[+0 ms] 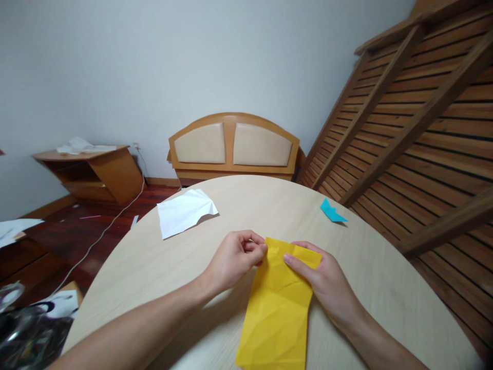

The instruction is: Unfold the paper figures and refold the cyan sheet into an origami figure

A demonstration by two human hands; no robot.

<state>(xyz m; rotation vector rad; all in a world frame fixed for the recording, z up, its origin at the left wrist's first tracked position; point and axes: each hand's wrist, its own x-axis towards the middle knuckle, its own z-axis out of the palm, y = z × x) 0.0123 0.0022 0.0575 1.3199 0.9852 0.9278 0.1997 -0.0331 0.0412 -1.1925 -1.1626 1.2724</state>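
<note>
A creased yellow paper sheet [278, 308] lies lengthwise on the round pale wooden table [154, 267], folded into a long strip. My left hand [233, 259] pinches the strip's far left corner between thumb and fingers. My right hand [325, 280] rests on the far right part of the sheet, its fingers pressing the paper down near the top edge. Both hands meet at the far end of the strip.
A crumpled white paper [185, 211] lies on the table at the far left. A small folded blue paper [332, 211] sits at the far right. Beyond are a wooden headboard [233, 146], a slatted bed frame [423, 133] leaning on the wall, and a side cabinet [94, 172].
</note>
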